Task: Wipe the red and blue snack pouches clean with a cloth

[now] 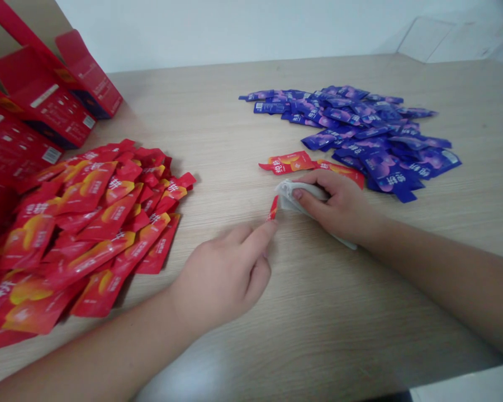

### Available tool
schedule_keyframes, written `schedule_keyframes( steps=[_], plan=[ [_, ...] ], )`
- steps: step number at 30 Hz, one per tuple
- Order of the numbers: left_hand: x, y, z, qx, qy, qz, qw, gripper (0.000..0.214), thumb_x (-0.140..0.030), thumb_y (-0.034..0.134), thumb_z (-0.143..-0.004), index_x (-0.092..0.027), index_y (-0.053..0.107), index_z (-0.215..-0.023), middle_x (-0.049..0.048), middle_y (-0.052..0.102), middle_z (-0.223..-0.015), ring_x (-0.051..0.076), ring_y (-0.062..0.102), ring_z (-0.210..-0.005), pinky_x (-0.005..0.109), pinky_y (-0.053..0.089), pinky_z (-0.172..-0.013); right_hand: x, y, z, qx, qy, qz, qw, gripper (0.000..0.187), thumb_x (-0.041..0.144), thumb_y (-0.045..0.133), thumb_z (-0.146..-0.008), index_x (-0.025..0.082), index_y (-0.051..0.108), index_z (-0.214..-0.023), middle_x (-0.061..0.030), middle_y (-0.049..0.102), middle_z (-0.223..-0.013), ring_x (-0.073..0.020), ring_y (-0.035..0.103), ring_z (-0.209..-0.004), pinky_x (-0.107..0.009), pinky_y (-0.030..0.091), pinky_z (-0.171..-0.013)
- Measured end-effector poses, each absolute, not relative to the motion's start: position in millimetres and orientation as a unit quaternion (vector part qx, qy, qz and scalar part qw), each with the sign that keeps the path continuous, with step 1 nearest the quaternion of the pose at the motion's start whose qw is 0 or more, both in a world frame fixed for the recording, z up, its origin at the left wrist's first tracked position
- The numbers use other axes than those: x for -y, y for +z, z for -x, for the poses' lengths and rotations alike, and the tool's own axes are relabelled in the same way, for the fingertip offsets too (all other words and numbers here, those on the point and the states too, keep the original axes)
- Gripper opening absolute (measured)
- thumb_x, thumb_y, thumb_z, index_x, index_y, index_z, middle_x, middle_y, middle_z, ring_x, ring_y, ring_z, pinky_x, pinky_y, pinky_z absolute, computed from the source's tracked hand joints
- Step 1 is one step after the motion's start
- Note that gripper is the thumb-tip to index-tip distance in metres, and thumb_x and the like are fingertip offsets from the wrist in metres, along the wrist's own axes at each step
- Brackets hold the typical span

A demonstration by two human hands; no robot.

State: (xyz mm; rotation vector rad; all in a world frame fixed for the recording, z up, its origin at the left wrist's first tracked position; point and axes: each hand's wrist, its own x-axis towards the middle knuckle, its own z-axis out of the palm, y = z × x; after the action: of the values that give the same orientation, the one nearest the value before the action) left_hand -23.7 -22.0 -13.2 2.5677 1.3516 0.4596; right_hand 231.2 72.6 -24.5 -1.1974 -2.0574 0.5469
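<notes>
From here I read a narrow red strip (272, 208) pinched by the left hand (220, 273) at the edge of a white packet (295, 196) gripped in the right hand (339, 209) (fingers (314, 181) closed on both), red sachets (96, 223) at nine o'clock, purple sachets (360, 125) at one, open tabletop (318, 312) at six.

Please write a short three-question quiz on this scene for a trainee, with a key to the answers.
1. Which hand holds the folded white sheet?
2. True or false: the pile of red sachets touches the pile of purple sachets.
3. What does the left hand pinch? A: a narrow red strip; B: a red carton; C: a purple pen.

Key:
1. The right hand
2. False
3. A
</notes>
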Motion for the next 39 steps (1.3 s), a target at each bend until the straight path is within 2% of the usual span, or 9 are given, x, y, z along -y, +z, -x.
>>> schedule_keyframes(
  steps=[6,9,12,14,19,22,26,35,39],
  plan=[
    [16.7,-7.1,19.5,-0.5,0.033,-0.856,0.128,0.034,-0.035,0.039,-0.108,-0.02,0.068,-0.115,0.0091,0.075,-0.096,0.034,0.075,-0.088,0.052,0.062,-0.077,-73.4,-26.8,-231.0,0.789,0.207,0.462,0.349,0.016,0.038,0.068,-0.101,0.027,0.076,-0.11,-0.0053,0.081,-0.111,-0.0288,0.075,-0.1,-0.046,0.061,-0.09],
    [17.9,-12.2,17.7,-0.509,0.054,-0.852,0.107,0.042,-0.045,0.043,-0.108,-0.016,0.066,-0.129,0.0159,0.075,-0.115,0.039,0.075,-0.105,0.058,0.06,-0.09,-74.1,-28.7,-231.8,0.789,0.205,0.462,0.35,0.017,0.038,0.068,-0.101,0.027,0.076,-0.11,-0.0051,0.081,-0.11,-0.0287,0.075,-0.099,-0.047,0.061,-0.091],
    [17.8,-25.0,18.4,-0.469,0.119,-0.87,0.091,0.1,-0.074,0.065,-0.095,-0.008,0.033,-0.164,0.0301,0.05,-0.161,0.05,0.05,-0.149,0.069,0.043,-0.119,-73.7,-28.0,-234.1,0.798,0.205,0.444,0.353,0.019,0.038,0.067,-0.102,0.027,0.075,-0.116,-0.0058,0.08,-0.116,-0.0292,0.074,-0.106,-0.047,0.06,-0.095],
    [15.9,-33.3,19.3,-0.44,0.123,-0.883,0.106,0.136,-0.081,0.076,-0.082,-0.007,0.004,-0.17,0.035,0.029,-0.173,0.05,0.03,-0.162,0.07,0.028,-0.129,-70.1,-24.0,-235.1,0.817,0.201,0.409,0.353,0.021,0.035,0.066,-0.102,0.027,0.073,-0.12,-0.0068,0.079,-0.121,-0.0289,0.073,-0.11,-0.047,0.059,-0.097],
    [10.6,-37.8,18.7,-0.444,0.123,-0.872,0.165,0.148,-0.066,0.088,-0.08,-0.013,-0.017,-0.169,0.0346,0.033,-0.171,0.044,0.037,-0.161,0.07,0.025,-0.131,-46.3,-5.5,-227.3,0.903,0.272,0.24,0.231,0.017,0.024,0.068,-0.1,0.023,0.074,-0.115,-0.0063,0.078,-0.111,-0.023,0.072,-0.103,-0.039,0.058,-0.092],
    [9.0,-34.3,17.4,-0.447,0.134,-0.865,0.183,0.149,-0.06,0.092,-0.078,-0.016,-0.017,-0.169,0.0324,0.04,-0.169,0.041,0.043,-0.158,0.069,0.028,-0.13,-34.7,-0.5,-217.9,0.926,0.299,0.192,0.127,0.014,0.017,0.071,-0.096,0.026,0.077,-0.105,-0.0032,0.079,-0.109,-0.0228,0.073,-0.103,-0.037,0.058,-0.092],
    [6.8,-32.5,17.3,-0.445,0.129,-0.867,0.183,0.147,-0.063,0.092,-0.077,-0.013,-0.01,-0.17,0.0318,0.043,-0.167,0.039,0.048,-0.155,0.065,0.028,-0.132,-39.6,-5.0,-211.1,0.938,0.225,0.239,0.11,0.013,0.017,0.072,-0.096,0.026,0.079,-0.1,-0.0043,0.079,-0.108,-0.0268,0.073,-0.104,-0.041,0.057,-0.098],
    [4.4,-29.8,18.7,-0.465,0.106,-0.863,0.164,0.129,-0.068,0.084,-0.081,-0.006,0.013,-0.17,0.0312,0.038,-0.171,0.041,0.039,-0.161,0.061,0.026,-0.134,-71.5,-24.9,-219.3,0.92,0.09,0.357,0.132,0.024,0.034,0.061,-0.105,0.02,0.08,-0.107,-0.0117,0.076,-0.106,-0.0301,0.07,-0.102,-0.045,0.055,-0.092],
    [4.1,-30.1,19.0,-0.466,0.112,-0.861,0.17,0.125,-0.065,0.083,-0.083,-0.009,0.013,-0.17,0.03,0.037,-0.171,0.042,0.038,-0.161,0.064,0.028,-0.133,-69.7,-25.5,-225.9,0.9,0.102,0.361,0.224,0.02,0.031,0.062,-0.104,0.02,0.077,-0.111,-0.0116,0.078,-0.109,-0.0298,0.07,-0.106,-0.046,0.056,-0.094]
  ],
)
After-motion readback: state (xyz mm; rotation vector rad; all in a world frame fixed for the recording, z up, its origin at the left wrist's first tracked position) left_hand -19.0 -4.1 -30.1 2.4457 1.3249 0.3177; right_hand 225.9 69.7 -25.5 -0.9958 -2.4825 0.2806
